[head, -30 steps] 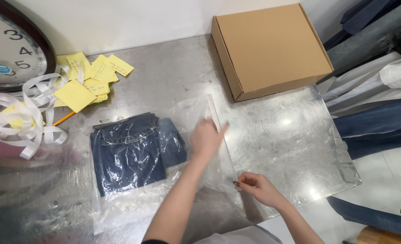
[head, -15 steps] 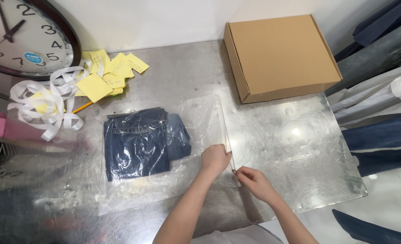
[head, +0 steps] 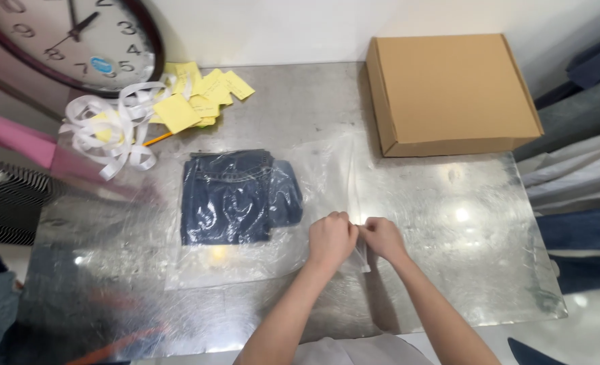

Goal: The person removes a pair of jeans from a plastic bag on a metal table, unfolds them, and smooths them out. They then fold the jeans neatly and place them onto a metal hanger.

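Head view, looking down on a metal table [head: 449, 223]. Both hands meet near the middle of the picture: the left hand [head: 332, 238] and the right hand [head: 381, 238] touch one another, and the fingers of each are clenched in a pinch on the open edge of a clear plastic bag [head: 313, 182]. The bag lies flat on the table; its sealing edge runs as a pale strip from the pinch toward 12 o'clock, so the long axis of that edge points away from the person. Inside the bag lie folded blue jeans [head: 236, 196], at about 10 o'clock from the fingers and near them but not touching; the left hand is the nearer of the two to the jeans. The near end of the strip is hidden under the fingers, so how much of it is held cannot be told. At 1 o'clock from the hands, well apart, stands a closed brown cardboard box [head: 449, 91]. At 11 o'clock lie yellow paper slips [head: 198, 94], beside them a tangle of white ribbon [head: 114, 132], and a round wall clock [head: 77, 40] leans at the far left corner. Folded garments [head: 577, 182] are stacked beyond the table's right edge.
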